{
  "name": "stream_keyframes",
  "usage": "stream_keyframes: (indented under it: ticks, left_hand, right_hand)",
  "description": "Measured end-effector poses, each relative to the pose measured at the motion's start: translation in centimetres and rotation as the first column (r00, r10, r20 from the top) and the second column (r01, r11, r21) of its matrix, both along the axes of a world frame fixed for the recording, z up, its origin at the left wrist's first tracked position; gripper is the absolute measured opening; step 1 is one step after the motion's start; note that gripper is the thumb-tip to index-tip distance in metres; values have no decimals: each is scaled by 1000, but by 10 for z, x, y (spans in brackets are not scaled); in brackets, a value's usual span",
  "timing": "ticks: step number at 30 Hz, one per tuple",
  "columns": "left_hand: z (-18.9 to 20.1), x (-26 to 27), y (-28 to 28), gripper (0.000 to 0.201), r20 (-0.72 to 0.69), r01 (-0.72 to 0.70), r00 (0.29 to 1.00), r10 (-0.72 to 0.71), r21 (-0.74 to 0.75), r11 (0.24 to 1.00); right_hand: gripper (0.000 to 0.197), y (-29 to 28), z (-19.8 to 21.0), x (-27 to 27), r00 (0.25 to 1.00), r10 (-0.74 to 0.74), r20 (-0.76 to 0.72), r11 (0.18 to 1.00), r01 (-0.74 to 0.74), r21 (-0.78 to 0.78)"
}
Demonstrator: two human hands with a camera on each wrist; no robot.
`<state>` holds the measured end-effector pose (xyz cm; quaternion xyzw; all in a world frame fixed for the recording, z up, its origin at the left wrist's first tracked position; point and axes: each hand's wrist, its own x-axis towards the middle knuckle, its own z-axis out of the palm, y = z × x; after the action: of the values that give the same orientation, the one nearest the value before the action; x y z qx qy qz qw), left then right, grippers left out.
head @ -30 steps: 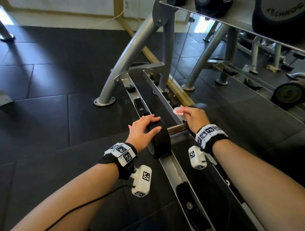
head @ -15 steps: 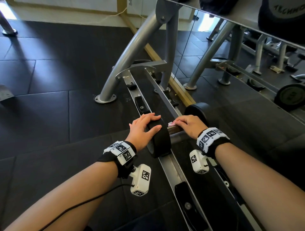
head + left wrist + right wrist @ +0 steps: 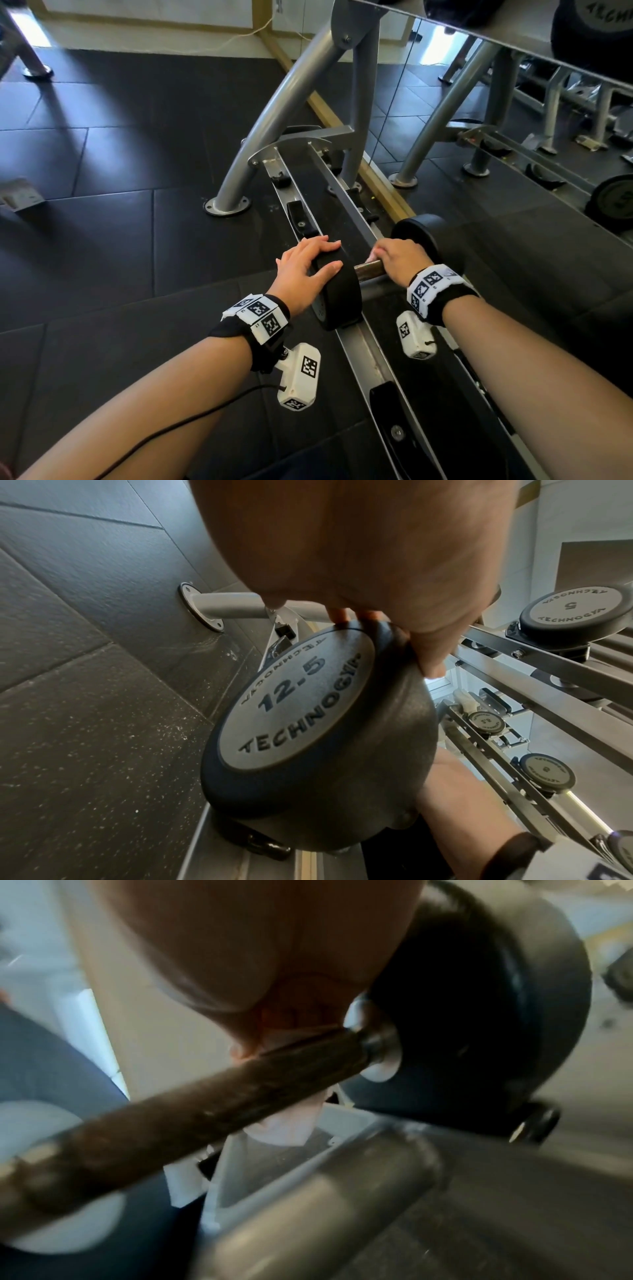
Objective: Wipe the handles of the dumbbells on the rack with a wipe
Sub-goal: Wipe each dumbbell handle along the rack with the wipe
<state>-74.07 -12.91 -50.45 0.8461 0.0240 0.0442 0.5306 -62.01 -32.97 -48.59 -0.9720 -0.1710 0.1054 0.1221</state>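
Note:
A black 12.5 dumbbell lies across the lowest rack rails. My left hand (image 3: 305,263) lies over its near head (image 3: 339,294), fingers laid across the top and thumb along the rim; the left wrist view shows the fingertips (image 3: 431,653) draped over that head (image 3: 308,737). My right hand (image 3: 399,258) is curled round the brown handle (image 3: 368,269), close to the far head (image 3: 416,229). In the right wrist view, the pale wipe (image 3: 284,1123) is wrapped under the handle (image 3: 205,1115) inside my right hand (image 3: 240,961). Most of the wipe is hidden.
The grey rack rails (image 3: 363,349) run towards me and carry black cradles (image 3: 299,216). A curved rack leg (image 3: 274,113) stands bolted to the dark rubber floor. A mirror (image 3: 513,154) is behind the rack. Higher shelves hold several more dumbbells (image 3: 575,615).
My right hand has rolled down over the handle, and the wipe that stuck out above its fingers is now tucked under. The left hand has stayed on the near head.

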Motion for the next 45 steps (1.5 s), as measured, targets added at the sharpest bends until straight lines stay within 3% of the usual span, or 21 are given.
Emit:
stream_keyframes:
  ticks: [2, 6, 8, 12, 16, 20, 26, 29, 32, 34, 37, 43, 45]
  left_hand:
    - [0, 1, 0, 36, 1, 0, 1000, 0, -3, 1000]
    - [-2, 2, 1, 36, 13, 4, 1000, -4, 3, 1000]
    - [-3, 2, 2, 36, 5, 14, 1000, -14, -14, 1000]
    - [-3, 3, 1, 35, 9, 20, 1000, -20, -20, 1000]
    - [-3, 3, 1, 35, 3, 14, 1000, -14, -14, 1000]
    - [-2, 3, 1, 34, 13, 6, 1000, -6, 4, 1000]
    - [3, 2, 0, 36, -1, 8, 1000, -8, 33, 999]
    - [5, 1, 0, 36, -16, 19, 1000, -19, 15, 1000]
    - [8, -1, 0, 38, -24, 25, 999, -25, 17, 1000]
    - [10, -1, 0, 38, -27, 25, 999, -25, 23, 999]
    - [11, -1, 0, 39, -27, 20, 999, -20, 30, 999]
    - [6, 3, 0, 37, 13, 8, 1000, -9, 50, 999]
    - [5, 4, -1, 36, 17, 6, 1000, -7, 38, 999]
  right_hand:
    - [28, 6, 1, -5, 1000, 14, 6, 992, -15, 122]
    - [27, 9, 4, -12, 983, 52, -175, 931, 15, 364]
    - [25, 3, 11, -8, 982, 38, -184, 908, 43, 416]
    - [22, -9, 13, 1, 1000, -2, 27, 911, -9, 413]
    - [23, -6, -4, -12, 995, 89, 46, 984, -95, 153]
    - [25, 5, -5, -26, 994, 106, 37, 919, -112, 377]
    - [25, 1, 10, -16, 967, 154, -202, 864, -32, 502]
    - [22, -1, 12, -11, 996, 43, -75, 842, 4, 539]
    - [23, 4, -4, -26, 993, 118, -3, 907, -106, 408]
    - [24, 8, -13, -35, 996, 90, 22, 905, -91, 416]
    - [21, 13, -10, -45, 998, 51, -48, 844, -17, 535]
    - [23, -5, 3, -44, 964, 77, -254, 790, 97, 605]
    - [24, -12, 8, -38, 988, -42, -149, 724, 133, 677]
